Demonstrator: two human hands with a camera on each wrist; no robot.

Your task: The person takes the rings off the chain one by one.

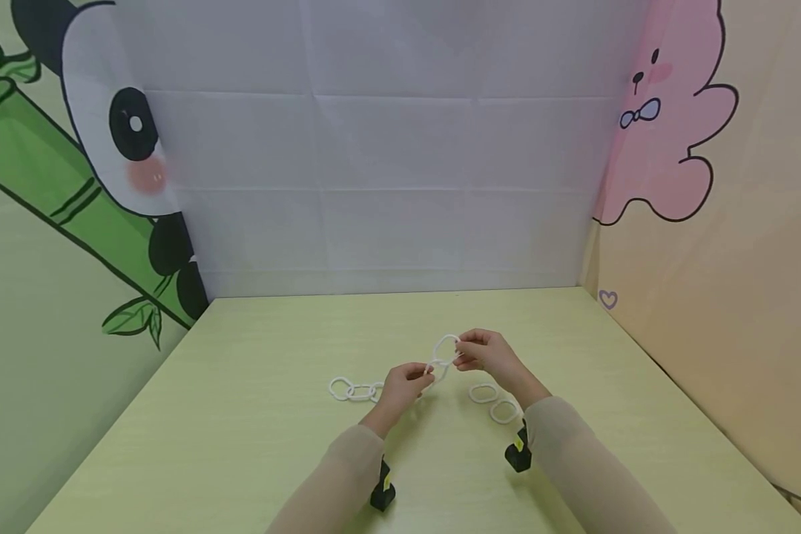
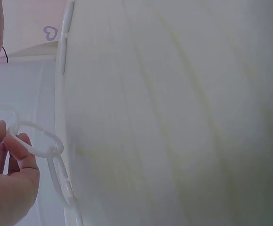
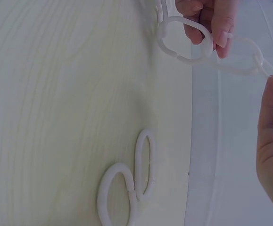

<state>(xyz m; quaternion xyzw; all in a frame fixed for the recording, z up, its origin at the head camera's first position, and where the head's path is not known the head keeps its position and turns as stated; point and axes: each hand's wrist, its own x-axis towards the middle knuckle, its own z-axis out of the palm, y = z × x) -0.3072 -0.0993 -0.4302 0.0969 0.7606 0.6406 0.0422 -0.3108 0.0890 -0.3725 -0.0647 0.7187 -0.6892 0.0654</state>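
A chain of white plastic links (image 1: 360, 398) lies on the table to the left, and its right end is lifted between the two hands. The left hand (image 1: 403, 388) pinches one raised chain link (image 2: 32, 149) between thumb and fingertips. Slightly higher and to the right, the right hand (image 1: 487, 353) pinches a white link (image 1: 446, 337) at the chain's raised end. In the right wrist view both hands show, with joined links stretched between them. Two loose white links, one oval (image 3: 138, 165) and one rounder (image 3: 103, 193), lie on the table below the right hand.
The pale wood-look table (image 1: 240, 445) meets a white cloth backdrop (image 1: 387, 148) at its far edge. Printed side walls show a panda (image 1: 93, 111) and a pink bear (image 1: 681, 148). Small black devices hang under the left wrist (image 1: 383, 495) and the right wrist (image 1: 518, 456).
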